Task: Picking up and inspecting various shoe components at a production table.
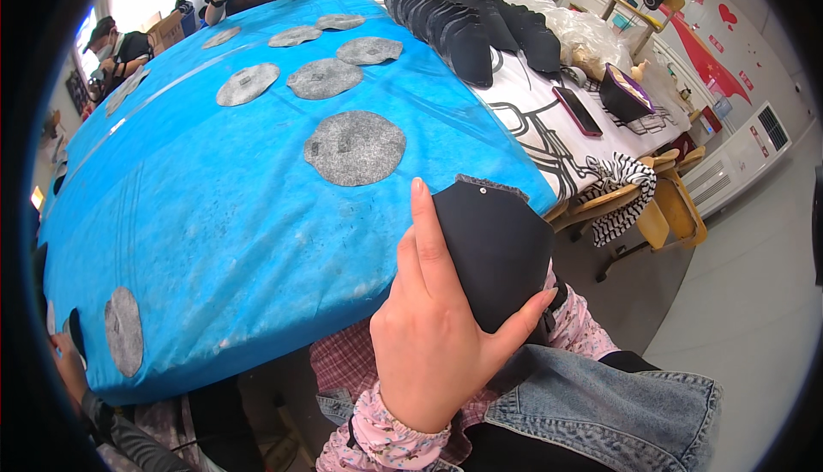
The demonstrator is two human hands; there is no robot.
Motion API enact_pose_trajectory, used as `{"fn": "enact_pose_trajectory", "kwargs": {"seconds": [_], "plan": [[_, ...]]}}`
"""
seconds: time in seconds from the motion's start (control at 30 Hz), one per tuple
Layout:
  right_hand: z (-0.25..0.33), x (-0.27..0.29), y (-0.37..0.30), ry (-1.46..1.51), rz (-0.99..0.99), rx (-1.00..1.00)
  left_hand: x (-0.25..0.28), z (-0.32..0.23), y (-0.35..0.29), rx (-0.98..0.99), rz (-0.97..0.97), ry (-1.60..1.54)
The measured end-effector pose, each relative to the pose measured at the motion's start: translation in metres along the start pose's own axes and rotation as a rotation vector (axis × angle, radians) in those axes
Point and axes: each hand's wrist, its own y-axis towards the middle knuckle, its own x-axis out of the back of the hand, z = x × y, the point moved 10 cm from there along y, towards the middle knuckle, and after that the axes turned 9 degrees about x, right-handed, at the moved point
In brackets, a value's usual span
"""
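Behind your left hand (437, 326), your left sleeve (394, 438) is pink with a small flower print, gathered into a ruffled cuff. Your right sleeve (585, 328), partly hidden, matches it. You also wear faded blue denim (600, 408) with stitched seams on the near right, dark red checked cloth (343, 359) farther left, and black cloth (549, 452) nearest you.

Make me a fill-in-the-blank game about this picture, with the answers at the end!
1. The left hand holds a curved piece whose smooth outside is the colour ____.
2. The sheet under the round gray pieces is the colour ____.
3. The cloth hanging on the wooden chair has a pattern of black and white ____.

Missing words: black; blue; stripes.
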Motion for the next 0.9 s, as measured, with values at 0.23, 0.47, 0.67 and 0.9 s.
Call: {"fn": "enact_pose_trajectory", "kwargs": {"seconds": [0.23, 0.47, 0.67, 0.9], "plan": [[0.013, -0.015, 0.009, -0.112, 0.057, 0.036, 0.006, 0.003, 0.001, -0.011, -0.01, 0.001], [0.055, -0.084, 0.035, -0.646, 0.315, 0.273, 0.04, 0.04, 0.014, -0.128, -0.126, -0.174], [0.055, -0.208, 0.038, -1.556, 0.796, 0.91, 0.077, 0.102, 0.008, 0.013, -0.207, -0.691], [-0.038, -0.204, 0.068, -1.675, 1.035, 0.902, 0.111, 0.146, -0.031, 0.137, -0.457, 0.22]]}}
